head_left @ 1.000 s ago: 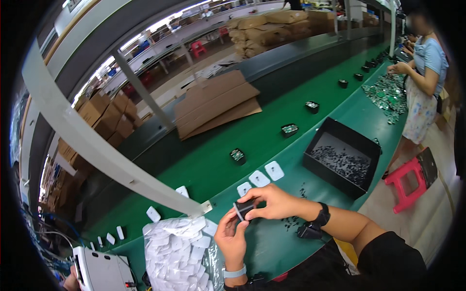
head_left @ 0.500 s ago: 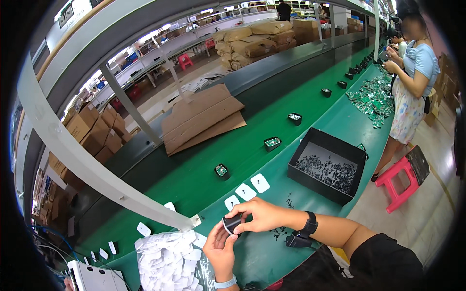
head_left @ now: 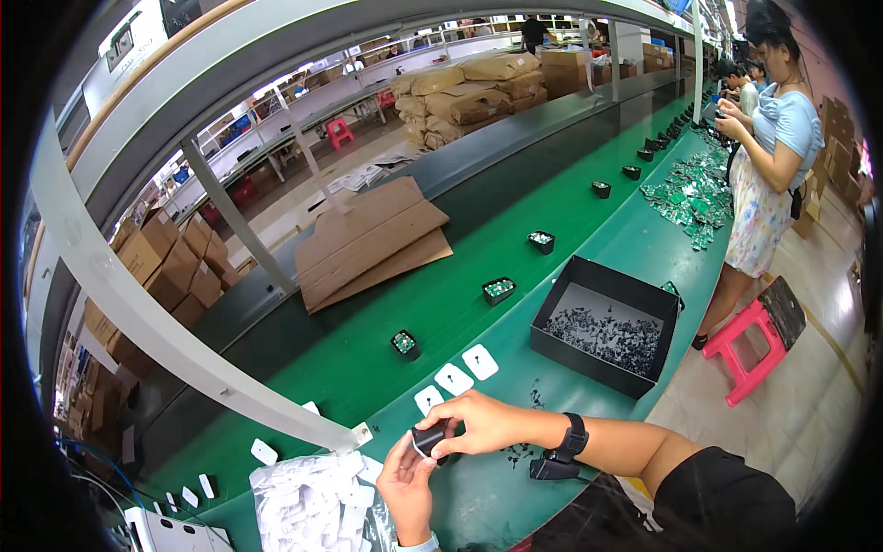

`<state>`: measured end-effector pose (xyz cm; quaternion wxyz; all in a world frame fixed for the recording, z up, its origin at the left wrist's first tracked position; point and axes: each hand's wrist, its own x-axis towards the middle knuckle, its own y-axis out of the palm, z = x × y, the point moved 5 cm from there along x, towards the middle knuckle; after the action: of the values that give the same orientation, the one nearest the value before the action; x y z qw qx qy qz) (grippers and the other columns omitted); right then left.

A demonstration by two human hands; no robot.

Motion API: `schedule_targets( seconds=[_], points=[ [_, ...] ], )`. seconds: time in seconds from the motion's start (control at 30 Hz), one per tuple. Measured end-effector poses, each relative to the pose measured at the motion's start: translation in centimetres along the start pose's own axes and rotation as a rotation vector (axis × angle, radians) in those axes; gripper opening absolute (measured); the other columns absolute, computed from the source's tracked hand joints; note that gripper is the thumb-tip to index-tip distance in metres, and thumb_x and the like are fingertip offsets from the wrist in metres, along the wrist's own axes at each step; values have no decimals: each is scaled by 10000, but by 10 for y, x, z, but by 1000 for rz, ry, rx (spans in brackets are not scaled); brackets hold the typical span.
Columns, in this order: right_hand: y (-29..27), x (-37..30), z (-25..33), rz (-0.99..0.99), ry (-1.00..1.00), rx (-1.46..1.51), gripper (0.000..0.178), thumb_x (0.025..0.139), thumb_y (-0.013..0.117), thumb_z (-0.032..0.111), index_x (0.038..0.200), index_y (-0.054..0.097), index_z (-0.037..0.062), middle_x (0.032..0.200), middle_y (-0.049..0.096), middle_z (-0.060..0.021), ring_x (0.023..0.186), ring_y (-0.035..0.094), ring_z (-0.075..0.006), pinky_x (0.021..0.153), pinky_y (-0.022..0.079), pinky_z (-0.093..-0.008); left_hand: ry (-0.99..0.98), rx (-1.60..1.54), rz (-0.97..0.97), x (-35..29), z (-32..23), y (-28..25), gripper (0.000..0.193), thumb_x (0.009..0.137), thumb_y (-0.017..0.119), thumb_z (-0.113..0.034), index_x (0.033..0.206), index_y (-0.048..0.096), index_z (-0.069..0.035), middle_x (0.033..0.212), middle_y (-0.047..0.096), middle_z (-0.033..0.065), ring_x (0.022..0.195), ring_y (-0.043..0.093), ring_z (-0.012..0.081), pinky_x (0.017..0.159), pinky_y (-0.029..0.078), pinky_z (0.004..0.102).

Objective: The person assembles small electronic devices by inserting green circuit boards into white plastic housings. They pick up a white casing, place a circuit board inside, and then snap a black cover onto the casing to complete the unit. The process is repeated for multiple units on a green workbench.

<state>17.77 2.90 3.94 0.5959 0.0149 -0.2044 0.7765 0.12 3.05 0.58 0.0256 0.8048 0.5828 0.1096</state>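
Observation:
A small black plastic case (head_left: 430, 439) is held between my two hands over the green worktop. My right hand (head_left: 478, 425) pinches it from the right side. From the lower left, my left hand (head_left: 405, 483) closes its fingers round the other end, where a white edge shows. What is inside the case is hidden. Just beyond my hands lie three white rounded plates (head_left: 453, 379) in a row, each with a small black piece on it. Beside my left hand is a clear bag of white plates (head_left: 313, 506).
An open black box (head_left: 593, 366) of small black parts stands at right. Black cases with green-and-white contents (head_left: 404, 344) line the green belt (head_left: 441, 322). A white curved post (head_left: 193, 331) rises at left. A person (head_left: 782, 138) stands by a pile of green circuit boards (head_left: 690, 198).
The whole view has shifted slightly, with things appearing lower and further left. Cases on the belt have drifted a little toward the lower left. Both hands keep hold of the black case.

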Motion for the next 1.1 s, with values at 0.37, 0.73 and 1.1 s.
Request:
schedule_targets(
  seconds=[0.37,0.73,1.1],
  points=[
    [4,1,-5,53,-6,-17,443,823,813,128,1220,661,1,1078,732,-159,900,737,-227,788,582,-322,5,-27,-25,1,1,-2,498,829,658,171,1311,552,107,1235,646,221,1102,674,283,939,571,352],
    [6,1,-4,-50,33,129,491,812,836,178,1211,626,-15,916,733,-130,818,722,-163,766,580,-298,69,-89,-56,0,-7,-2,525,816,679,161,1316,531,105,1210,647,220,1075,673,259,917,566,334],
    [6,-1,-5,-1,29,104,472,845,777,68,1267,594,-38,978,737,-176,868,735,-197,787,586,-315,1,-67,-114,1,-9,-1,571,763,737,123,1299,543,92,1215,647,191,1111,651,243,950,541,333]
  ],
)
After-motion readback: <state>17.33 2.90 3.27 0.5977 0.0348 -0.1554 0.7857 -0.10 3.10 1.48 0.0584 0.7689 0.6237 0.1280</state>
